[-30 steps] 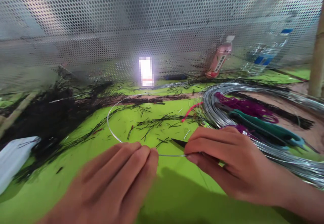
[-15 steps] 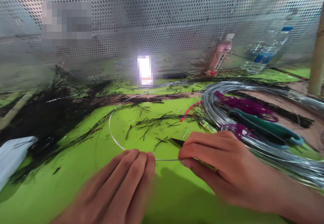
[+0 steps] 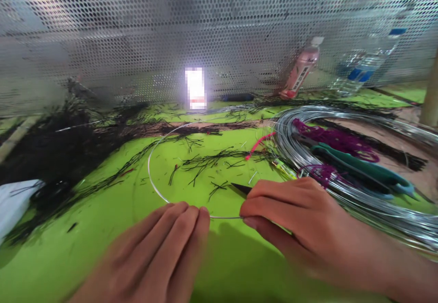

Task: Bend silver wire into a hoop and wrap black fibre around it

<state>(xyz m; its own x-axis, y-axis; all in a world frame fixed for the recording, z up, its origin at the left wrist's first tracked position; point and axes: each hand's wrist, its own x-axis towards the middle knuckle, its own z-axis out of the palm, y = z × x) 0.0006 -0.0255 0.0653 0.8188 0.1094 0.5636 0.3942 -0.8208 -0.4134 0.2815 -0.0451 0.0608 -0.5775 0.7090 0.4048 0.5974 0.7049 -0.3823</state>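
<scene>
A thin silvery wire [image 3: 149,168] curves in a large loop over the green work surface. My left hand [image 3: 160,248] is closed on the near side of the loop, fingers pressed together, the thumb hidden. To its right, my right hand [image 3: 290,221] pinches the same wire between thumb and fingertips, leaving a short bare stretch between the hands. A dark pointed blade tip [image 3: 240,188] sticks out from behind my right fingers; the rest of that tool is hidden. Small black cut strands [image 3: 219,188] lie inside the loop.
A thick coil of wire [image 3: 285,143], purple string [image 3: 338,141] and green-handled cutters [image 3: 359,168] lie at the right. Black strands [image 3: 68,152] heap at the left. A pink bottle [image 3: 303,70], a clear bottle [image 3: 369,65] and a bright phone-like screen [image 3: 195,88] stand by the perforated metal panel [image 3: 239,29].
The view has shifted slightly, so the background sits a little higher. Both hands keep their hold on the wire, nearly in the same place.
</scene>
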